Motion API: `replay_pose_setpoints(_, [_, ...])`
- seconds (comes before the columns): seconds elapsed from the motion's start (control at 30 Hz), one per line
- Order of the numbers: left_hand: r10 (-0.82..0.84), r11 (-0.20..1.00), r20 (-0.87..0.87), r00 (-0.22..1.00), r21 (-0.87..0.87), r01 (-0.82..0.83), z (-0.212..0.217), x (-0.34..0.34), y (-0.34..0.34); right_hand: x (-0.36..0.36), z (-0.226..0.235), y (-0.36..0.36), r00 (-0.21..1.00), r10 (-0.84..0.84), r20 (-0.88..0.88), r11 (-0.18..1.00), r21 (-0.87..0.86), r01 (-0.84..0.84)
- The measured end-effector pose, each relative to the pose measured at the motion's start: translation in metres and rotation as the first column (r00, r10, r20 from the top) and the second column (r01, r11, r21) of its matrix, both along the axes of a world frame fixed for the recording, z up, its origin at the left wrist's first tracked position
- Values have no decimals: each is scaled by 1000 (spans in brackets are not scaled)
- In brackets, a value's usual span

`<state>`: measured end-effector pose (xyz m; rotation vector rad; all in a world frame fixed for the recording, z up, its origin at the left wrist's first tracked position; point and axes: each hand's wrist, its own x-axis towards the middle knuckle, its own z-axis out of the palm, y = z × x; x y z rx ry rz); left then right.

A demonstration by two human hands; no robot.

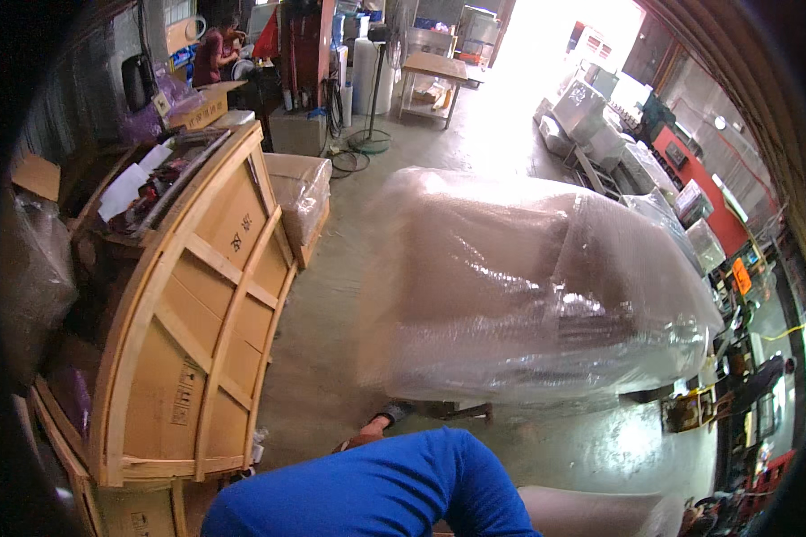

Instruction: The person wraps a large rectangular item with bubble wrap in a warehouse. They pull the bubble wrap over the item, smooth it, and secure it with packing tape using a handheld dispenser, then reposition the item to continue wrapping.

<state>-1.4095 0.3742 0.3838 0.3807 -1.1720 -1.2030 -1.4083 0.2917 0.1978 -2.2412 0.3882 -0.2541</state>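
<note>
A large piece of furniture wrapped in clear bubble wrap [537, 286] stands on the concrete floor [331, 358] in front of me. A blue sleeve [376, 492] fills the lower middle. At its top, my left hand [370, 436] shows only in part, close to the lower left edge of the wrapped piece, beside a dark foot of it [461, 411]. The hand is mostly hidden by the sleeve, so its grip is unclear. My right hand is out of the picture.
A tall wooden crate [197, 340] with cardboard panels stands at the left, papers on top. Behind it sits a wrapped box [300, 192]. Farther back are a fan stand [370, 134], a table [434, 67], a person [215, 49], and wrapped goods [600, 125] along the right.
</note>
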Motion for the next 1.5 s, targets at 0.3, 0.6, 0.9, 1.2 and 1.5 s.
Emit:
replay_pose_setpoints(0.3, [-9, 1000, -11, 1000, 9, 9, 1, -66, 21, -42, 42, 0, 964, -177, 196, 964, 232, 130])
replay_pose_setpoints(0.6, [-2, 999, -30, 1000, -32, 1, 1, -35, 52, 63, 186, -71, 782, -44, 621, 771, -476, 422])
replay_pose_setpoints(0.9, [95, 994, -43, 995, -57, -97, -10, 95, 113, 292, 242, -155, 941, 72, 331, 543, -804, 241])
replay_pose_setpoints(1.2, [128, 985, -11, 992, -114, -128, -24, 388, 229, 243, 143, -53, 768, -282, 576, 476, -610, 633])
replay_pose_setpoints(1.5, [755, 59, 599, 267, 344, -937, -178, 677, 389, 186, -13, 319, 624, -776, 92, 597, -211, 774])
